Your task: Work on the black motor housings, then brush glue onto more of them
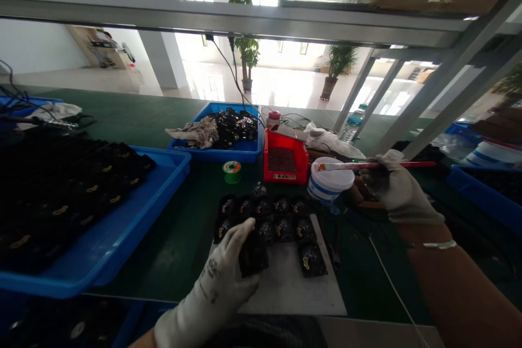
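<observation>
Grip was closed in both hands. The gloved left hand [216,277] clenched a black moulded component [253,259] at the near end of rows of similar components [281,217], which lay on a white board [285,288]. The gloved right hand [397,190] held a red-handled brush [367,165] across its fingers, the tip extended over a white tub with blue bands [329,179]. Contact between tip and tub could not be determined. A red bin [285,159] and a green spool of solder wire [231,172] stood beyond the rows; a blue tray [122,234] lay left.
</observation>
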Tool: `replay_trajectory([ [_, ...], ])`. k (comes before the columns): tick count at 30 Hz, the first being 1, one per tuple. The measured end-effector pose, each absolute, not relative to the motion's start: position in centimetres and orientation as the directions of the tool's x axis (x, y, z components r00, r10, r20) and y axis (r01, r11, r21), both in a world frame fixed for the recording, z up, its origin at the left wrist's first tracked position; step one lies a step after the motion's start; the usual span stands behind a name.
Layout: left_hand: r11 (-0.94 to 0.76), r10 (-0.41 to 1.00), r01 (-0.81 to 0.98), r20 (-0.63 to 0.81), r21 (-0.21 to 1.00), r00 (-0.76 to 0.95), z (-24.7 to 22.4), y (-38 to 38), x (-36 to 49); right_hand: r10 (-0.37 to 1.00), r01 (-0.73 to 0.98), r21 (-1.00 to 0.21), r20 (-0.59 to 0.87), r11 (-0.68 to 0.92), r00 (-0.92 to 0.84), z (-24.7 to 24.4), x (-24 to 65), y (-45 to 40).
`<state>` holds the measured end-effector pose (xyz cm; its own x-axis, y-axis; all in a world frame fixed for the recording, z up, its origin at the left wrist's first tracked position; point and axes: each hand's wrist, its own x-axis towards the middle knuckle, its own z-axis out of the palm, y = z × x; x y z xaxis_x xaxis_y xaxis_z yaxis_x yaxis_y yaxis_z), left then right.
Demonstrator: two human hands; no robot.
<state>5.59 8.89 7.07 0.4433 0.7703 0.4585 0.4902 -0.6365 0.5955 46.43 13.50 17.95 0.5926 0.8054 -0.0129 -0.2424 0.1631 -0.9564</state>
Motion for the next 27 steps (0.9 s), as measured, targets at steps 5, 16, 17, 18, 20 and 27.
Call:
replay_trajectory([
  [5,-0.587,0.808,0.460,0.447,0.666,0.383,9.5,12.2,6.1,0.897,-0.198,-0.967,0.056,0.158,0.439,19.0,37.3,9.3],
  [16,-0.640,0.769,0.477,0.508,0.603,0.389,9.9,11.6,6.4,0.760,0.450,-0.706,0.644,0.546,0.087,18.9,28.0,4.6],
  [17,-0.640,0.769,0.478,0.509,0.602,0.388,9.9,11.6,6.4,0.756,0.487,-0.667,0.655,0.564,0.021,19.0,27.7,4.4],
  [18,-0.639,0.769,0.477,0.506,0.604,0.390,9.9,11.6,6.4,0.755,0.512,-0.634,0.655,0.579,-0.042,19.0,27.5,4.1],
  [20,-0.637,0.771,0.463,0.496,0.616,0.400,9.8,11.7,6.2,0.746,0.536,-0.579,0.648,0.614,-0.154,19.1,27.0,3.6],
  [27,-0.595,0.757,0.311,0.386,0.741,0.528,11.1,12.3,4.5,0.750,0.476,-0.590,0.597,0.652,-0.286,19.2,27.0,2.1],
])
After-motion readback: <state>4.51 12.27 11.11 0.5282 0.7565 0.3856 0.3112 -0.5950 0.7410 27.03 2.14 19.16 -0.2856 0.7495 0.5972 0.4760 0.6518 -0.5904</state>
